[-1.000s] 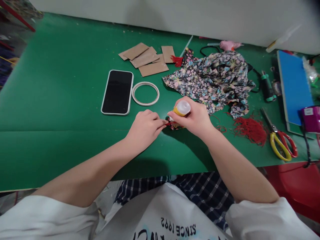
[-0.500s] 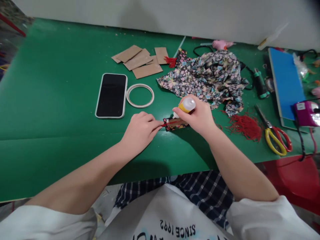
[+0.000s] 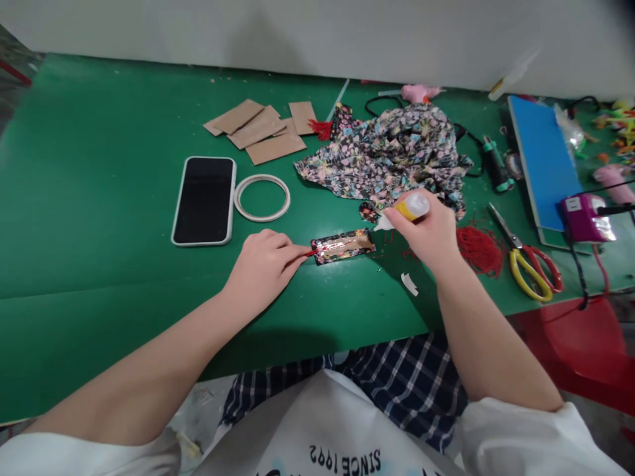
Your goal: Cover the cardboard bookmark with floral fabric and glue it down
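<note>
Left hand [image 3: 265, 266] and right hand [image 3: 427, 230] are facing each other across a slim strip [image 3: 342, 247] with floral edging, which is lying flat on the green table [image 3: 124, 218] between them. Its long axis is running left to right, almost straight from one hand to the other, with the right end tipping slightly away from the person. From where I'm standing, the left hand is plainly the nearer: its fingertips are pinching a bit of red cord [image 3: 312, 253] at the strip's left end. The right hand is hanging back past the other end, wrapping its fingers around a yellow-and-white bottle [image 3: 413, 206]. Only the bottle's white nozzle [image 3: 381, 224] is bridging that gap, slanting down and leftward to the strip's far right corner; whether the tip is touching, I can't tell. Along the strip's brown middle, a glossy streak is catching the light. Beyond the strip, a crumpled floral cloth [image 3: 387, 155] is spreading across the table, while a white scrap [image 3: 409, 284] is lying nearer the person, and scissors [image 3: 526, 261] are resting well off to the right.
</note>
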Available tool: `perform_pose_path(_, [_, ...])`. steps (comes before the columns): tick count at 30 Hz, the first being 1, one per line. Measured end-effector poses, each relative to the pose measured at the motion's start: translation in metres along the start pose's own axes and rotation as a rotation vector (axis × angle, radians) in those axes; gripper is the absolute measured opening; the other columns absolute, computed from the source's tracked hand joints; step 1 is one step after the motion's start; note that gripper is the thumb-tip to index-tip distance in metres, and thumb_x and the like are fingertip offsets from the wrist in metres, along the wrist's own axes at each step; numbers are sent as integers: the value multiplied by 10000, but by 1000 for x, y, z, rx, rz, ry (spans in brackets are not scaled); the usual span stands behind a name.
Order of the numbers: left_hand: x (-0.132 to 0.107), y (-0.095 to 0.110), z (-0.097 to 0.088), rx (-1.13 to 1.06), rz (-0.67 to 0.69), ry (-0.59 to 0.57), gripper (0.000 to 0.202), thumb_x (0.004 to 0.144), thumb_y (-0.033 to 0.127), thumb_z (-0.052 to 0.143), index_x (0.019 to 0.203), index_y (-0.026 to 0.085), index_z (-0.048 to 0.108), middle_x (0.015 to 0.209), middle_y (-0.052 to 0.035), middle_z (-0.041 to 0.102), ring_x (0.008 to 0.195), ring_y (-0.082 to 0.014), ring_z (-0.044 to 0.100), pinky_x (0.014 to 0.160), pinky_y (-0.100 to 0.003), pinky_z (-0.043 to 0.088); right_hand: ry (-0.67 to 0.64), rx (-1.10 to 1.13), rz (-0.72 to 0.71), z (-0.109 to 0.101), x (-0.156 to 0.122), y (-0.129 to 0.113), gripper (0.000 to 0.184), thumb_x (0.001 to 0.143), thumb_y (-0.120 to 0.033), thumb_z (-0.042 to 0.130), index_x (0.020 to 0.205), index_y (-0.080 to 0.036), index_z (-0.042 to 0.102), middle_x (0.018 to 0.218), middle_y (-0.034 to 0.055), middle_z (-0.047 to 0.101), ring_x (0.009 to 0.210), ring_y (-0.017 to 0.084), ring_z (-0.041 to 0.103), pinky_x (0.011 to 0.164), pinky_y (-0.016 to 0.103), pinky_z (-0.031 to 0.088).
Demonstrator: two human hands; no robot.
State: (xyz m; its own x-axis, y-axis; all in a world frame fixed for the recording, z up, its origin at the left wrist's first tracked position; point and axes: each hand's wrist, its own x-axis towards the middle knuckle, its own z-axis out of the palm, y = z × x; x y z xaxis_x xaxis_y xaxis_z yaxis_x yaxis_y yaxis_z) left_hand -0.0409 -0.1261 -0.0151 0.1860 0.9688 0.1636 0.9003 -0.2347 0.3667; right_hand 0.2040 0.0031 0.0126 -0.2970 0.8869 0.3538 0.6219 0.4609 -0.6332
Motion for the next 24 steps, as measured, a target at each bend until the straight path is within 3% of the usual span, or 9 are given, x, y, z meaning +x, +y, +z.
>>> perform_pose_path(4, [1,0,-1,12,8,9,282,909,331,457,990,208,697,785,-59,649,775,-189,549,736,-349,426,158,214,108,-15,2,10,291,696,-521,649,732,-236,599,605,-15,560,466,113,456,460,284,353])
perform_pose_path(7, [1,0,0,13,17,19,288,912,329,446,987,207,697,794,-61,651,772,-185,556,728,-345,436,323,475,202,-21,6,18,304,775,-551,543,704,-259,588,482,-37,416,357,90,310,367,274,236])
perform_pose_path(10, [0,-1,-1,30,20,31,299,910,345,444,977,199,697,829,-65,651,801,-188,568,747,-350,449,358,664,285,-27,8,23,302,779,-534,546,638,-267,556,416,-55,289,328,79,225,338,272,153])
perform_pose_path(12, [2,-2,-5,50,25,39,312,903,370,448,967,191,696,852,-70,655,823,-195,577,767,-357,454,351,775,340,-34,8,27,267,744,-510,590,682,-253,553,427,-59,346,330,78,288,323,248,162])
perform_pose_path(15, [11,-4,-17,88,33,34,328,903,376,433,964,182,690,885,-78,671,859,-212,585,800,-369,453,348,922,414,-45,5,35,277,707,-464,612,847,-242,521,544,-54,526,419,98,476,343,201,276])
perform_pose_path(17, [26,-2,-24,121,51,8,331,904,365,420,972,178,685,901,-80,678,883,-224,585,812,-374,450,328,982,434,-51,4,42,313,683,-394,628,918,-254,477,692,-41,619,531,105,569,407,190,364])
perform_pose_path(20, [63,8,-26,155,121,-62,326,897,351,430,1019,164,668,926,-84,675,883,-222,586,815,-364,445,322,1021,432,-51,3,52,360,622,-292,658,915,-260,451,879,-30,648,681,103,618,524,202,435])
perform_pose_path(24, [119,32,-11,187,243,-182,278,871,278,480,1055,161,653,920,-77,663,889,-210,580,807,-332,430,390,1011,420,-40,6,55,366,626,-325,680,945,-219,537,899,-8,655,706,79,587,549,180,397])
